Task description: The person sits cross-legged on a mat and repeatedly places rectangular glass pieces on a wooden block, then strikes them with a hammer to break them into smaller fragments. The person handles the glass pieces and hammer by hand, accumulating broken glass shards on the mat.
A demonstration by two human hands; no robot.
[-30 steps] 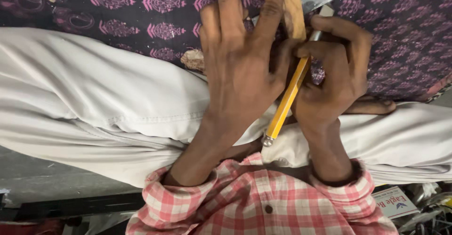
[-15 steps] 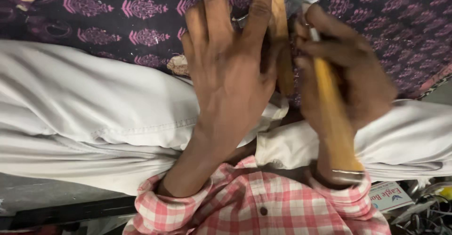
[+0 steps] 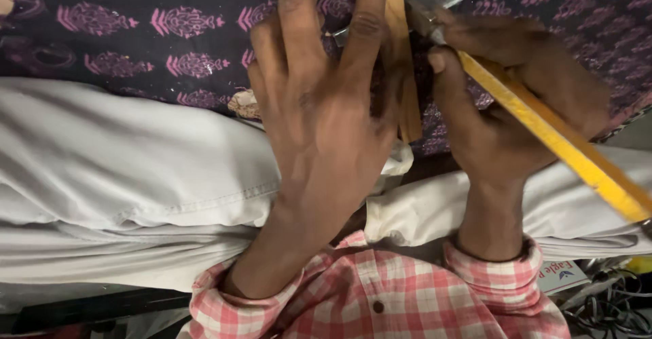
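Pencil, yellow, pinched in right hand, tip at wooden ruler; left hand spread flat, pressing ruler onto patterned cloth; loosened pressure would likely skew the line

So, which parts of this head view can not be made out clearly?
- Tip of the yellow pencil: hidden in the head view behind the right hand, so any mark is unseen.
- Wooden strip: its upper end is cut off by the top edge, and the left hand covers one side.
- Patterned cloth under both hands: hidden by them.
- Pencil's rear end: cut off at the right edge.
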